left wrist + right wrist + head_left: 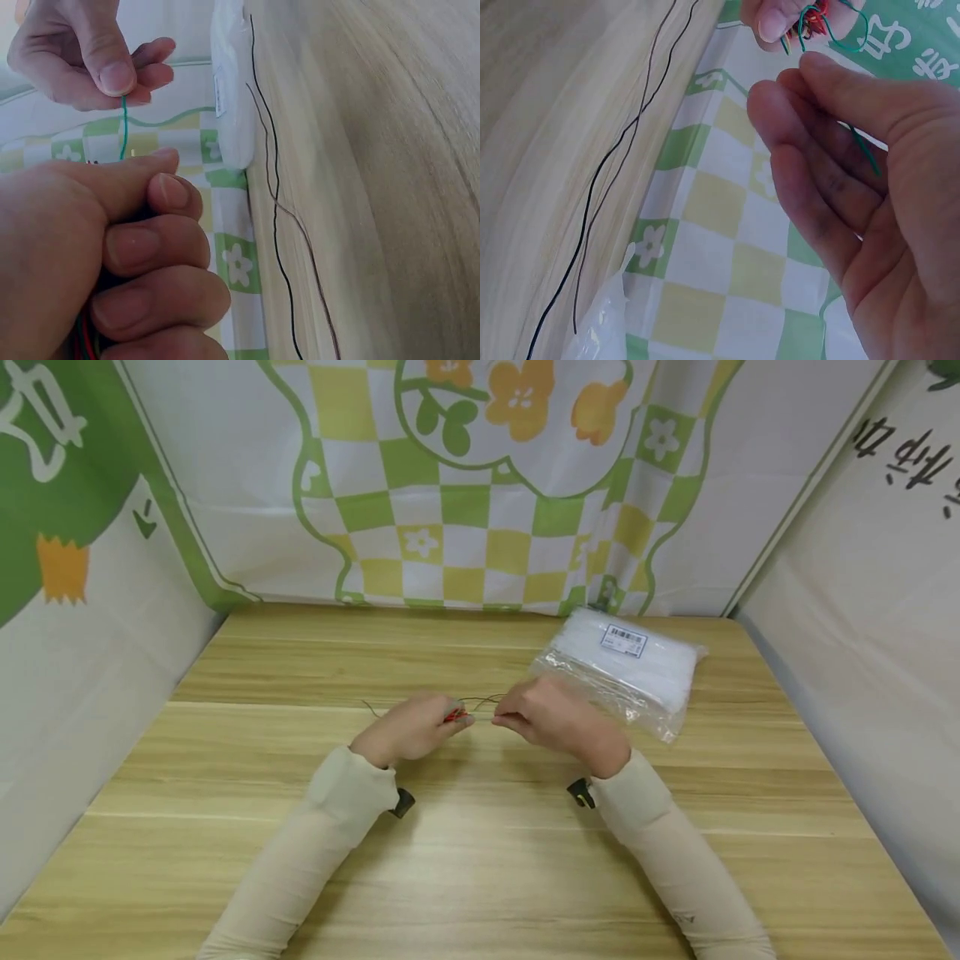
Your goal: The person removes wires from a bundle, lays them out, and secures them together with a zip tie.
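Observation:
A tangled bundle of thin coloured wires point(819, 24), mostly red and green, is gripped in my left hand point(412, 727), its fingers curled round it. My right hand point(561, 720) pinches a green wire point(124, 124) between thumb and fingertips. That wire spans the short gap between the two hands, and its loose end point(866, 154) shows behind the right thumb. Beneath the hands, a black wire point(277, 225) and a brown wire point(308, 240) lie across the tabletop and cross each other. Much of the bundle is hidden inside the left fist.
Close by the right hand, a clear plastic package point(633, 664) with white contents and a barcode label lies on the wooden table point(480, 860). A patterned cloth point(480, 543) hangs at the table's back edge, with white printed panels at both sides.

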A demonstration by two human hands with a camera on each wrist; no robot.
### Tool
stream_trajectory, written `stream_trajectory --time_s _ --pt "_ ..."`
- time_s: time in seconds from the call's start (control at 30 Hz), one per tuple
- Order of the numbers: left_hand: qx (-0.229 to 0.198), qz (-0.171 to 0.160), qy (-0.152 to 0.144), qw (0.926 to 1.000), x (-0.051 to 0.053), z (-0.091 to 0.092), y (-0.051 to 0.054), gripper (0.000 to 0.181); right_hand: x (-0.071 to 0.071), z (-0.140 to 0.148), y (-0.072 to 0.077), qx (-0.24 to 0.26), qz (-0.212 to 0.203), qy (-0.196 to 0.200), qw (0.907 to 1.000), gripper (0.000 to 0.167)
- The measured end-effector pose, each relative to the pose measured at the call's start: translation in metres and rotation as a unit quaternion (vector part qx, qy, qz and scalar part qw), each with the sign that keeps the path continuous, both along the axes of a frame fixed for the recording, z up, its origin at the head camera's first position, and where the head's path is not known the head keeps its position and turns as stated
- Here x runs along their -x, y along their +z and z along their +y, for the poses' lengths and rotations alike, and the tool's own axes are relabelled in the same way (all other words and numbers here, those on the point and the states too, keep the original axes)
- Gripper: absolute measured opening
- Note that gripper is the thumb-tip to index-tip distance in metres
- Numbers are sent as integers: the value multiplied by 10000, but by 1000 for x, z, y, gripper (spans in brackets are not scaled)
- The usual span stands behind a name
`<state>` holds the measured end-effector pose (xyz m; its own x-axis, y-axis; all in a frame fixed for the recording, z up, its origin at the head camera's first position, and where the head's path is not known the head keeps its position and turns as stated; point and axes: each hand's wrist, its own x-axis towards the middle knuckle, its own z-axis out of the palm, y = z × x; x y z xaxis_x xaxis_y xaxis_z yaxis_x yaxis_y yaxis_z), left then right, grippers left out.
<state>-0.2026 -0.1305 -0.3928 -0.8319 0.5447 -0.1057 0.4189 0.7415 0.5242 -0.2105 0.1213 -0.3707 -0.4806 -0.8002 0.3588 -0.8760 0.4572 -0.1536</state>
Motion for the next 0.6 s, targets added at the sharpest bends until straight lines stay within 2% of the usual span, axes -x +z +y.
stream_trajectory --time_s 0.13,0.23,0.4,0.5,0.6 --pt "-147 -184 24 9997 2 -3 1 36 0 2 0 129 -314 198 9992 10" --pt "-254 -349 47 9991 4 -9 1 37 5 8 0 201 -474 190 9985 18" --pt "-348 -400 96 9985 11 -22 2 41 13 25 5 337 -354 -192 9986 25" --pt "-368 -294 84 9989 14 -27 3 40 17 35 7 424 -486 -400 9971 23" --pt "-376 -228 -47 9990 14 -26 3 40 21 41 6 407 -579 -547 9960 21"
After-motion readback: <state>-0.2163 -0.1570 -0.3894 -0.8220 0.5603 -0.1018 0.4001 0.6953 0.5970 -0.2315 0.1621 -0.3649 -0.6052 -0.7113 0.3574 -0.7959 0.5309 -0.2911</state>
